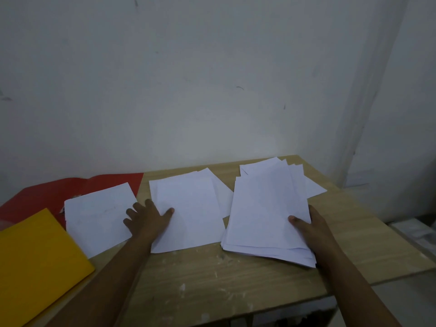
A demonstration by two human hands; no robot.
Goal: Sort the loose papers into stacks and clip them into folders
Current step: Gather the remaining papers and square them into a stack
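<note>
Three lots of white paper lie on a wooden table (236,279). A small left stack (96,220) partly covers an open red folder (47,194). The middle stack (188,208) lies flat. The right pile (266,208) is thick and untidy, with sheets fanned out at the back. My left hand (147,219) rests flat with spread fingers across the gap between the left and middle stacks, its thumb on the middle one. My right hand (306,225) grips the right pile's right edge, thumb on top and fingers hidden under the sheets. A yellow folder (35,263) lies shut at the front left.
A white wall stands right behind the table. The table's right edge runs diagonally at the right, with pale, blurred objects (415,234) on the floor beyond it. Bare wood shows in front of the stacks.
</note>
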